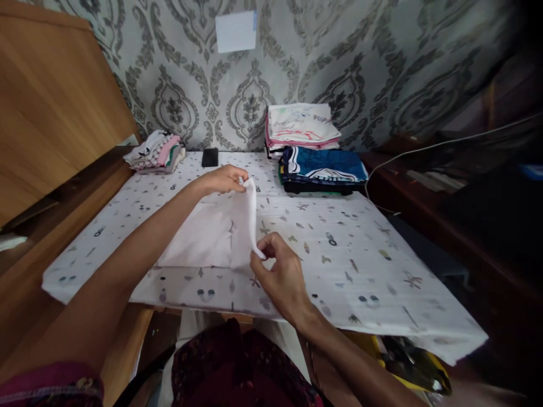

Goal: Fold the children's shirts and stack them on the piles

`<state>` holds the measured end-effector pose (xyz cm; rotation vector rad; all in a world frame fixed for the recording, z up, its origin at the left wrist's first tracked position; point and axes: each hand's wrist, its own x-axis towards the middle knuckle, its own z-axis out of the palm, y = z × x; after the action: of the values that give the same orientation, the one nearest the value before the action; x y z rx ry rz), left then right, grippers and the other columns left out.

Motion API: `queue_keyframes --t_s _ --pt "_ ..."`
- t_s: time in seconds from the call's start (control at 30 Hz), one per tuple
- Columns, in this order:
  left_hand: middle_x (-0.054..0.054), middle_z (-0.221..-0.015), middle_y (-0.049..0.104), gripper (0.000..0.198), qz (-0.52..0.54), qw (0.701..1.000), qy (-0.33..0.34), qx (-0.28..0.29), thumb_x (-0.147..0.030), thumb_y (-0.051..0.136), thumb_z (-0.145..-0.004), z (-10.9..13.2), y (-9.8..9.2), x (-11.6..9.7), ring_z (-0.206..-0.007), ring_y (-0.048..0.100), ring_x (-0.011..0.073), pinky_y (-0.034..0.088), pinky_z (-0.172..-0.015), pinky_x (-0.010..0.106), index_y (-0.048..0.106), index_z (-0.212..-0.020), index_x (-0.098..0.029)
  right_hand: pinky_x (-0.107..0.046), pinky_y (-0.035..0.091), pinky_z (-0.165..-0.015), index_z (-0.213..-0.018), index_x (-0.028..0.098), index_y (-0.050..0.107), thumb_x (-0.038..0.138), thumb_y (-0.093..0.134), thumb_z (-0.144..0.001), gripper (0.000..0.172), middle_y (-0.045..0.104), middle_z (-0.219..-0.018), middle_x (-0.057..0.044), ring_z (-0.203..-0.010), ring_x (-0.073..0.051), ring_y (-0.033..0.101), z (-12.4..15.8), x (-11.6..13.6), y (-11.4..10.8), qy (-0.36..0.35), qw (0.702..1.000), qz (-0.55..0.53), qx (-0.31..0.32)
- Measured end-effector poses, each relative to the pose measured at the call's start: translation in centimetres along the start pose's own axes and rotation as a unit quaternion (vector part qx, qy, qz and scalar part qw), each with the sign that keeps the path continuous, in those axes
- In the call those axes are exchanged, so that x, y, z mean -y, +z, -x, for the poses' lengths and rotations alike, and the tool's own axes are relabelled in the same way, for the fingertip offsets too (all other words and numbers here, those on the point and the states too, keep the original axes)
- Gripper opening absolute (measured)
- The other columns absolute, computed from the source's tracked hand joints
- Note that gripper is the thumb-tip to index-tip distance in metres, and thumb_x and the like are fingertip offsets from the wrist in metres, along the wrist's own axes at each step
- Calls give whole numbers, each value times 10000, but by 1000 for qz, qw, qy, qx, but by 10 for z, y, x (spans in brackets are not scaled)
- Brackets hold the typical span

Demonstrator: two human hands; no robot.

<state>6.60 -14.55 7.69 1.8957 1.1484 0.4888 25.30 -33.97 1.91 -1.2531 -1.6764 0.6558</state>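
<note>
A pale pinkish-white folded cloth (203, 234), perhaps a garment, lies on the table in front of me. Its right edge is lifted off the surface between my two hands. My left hand (224, 179) pinches the far corner of that edge. At the near corner, my right hand (280, 271) grips the same edge between thumb and fingers. The rest of the cloth lies flat, partly behind my left forearm.
The table (360, 282) has a white patterned cover. At the back stand a stack of folded clothes (303, 124), a blue-topped stack (326, 165) and a smaller pile (155, 151). A black flat object (210, 157) lies near the wall. A white cable (403, 151) hangs at the right.
</note>
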Motion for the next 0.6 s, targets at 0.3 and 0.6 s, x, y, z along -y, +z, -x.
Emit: queue_keyframes --t_s 0.3,0.6 --pt "-30 -656 629 246 289 944 -94 -126 -229 782 -683 75 -27 74 -580 600 93 484 -578 187 648 -879 -163 -310 468 -716 -913 218 525 73 442 -811 195 627 -889 -46 -785 -190 568 -18 37 90 -204 960 119 151" --pt "0 -682 635 340 310 923 -118 -194 -354 832 -667 100 -29 121 -590 568 115 462 -562 218 666 -877 -144 -369 531 -768 -1059 183 573 52 465 -884 243 662 -1042 -106 -934 -241 597 -25 48 132 -222 908 218 282"
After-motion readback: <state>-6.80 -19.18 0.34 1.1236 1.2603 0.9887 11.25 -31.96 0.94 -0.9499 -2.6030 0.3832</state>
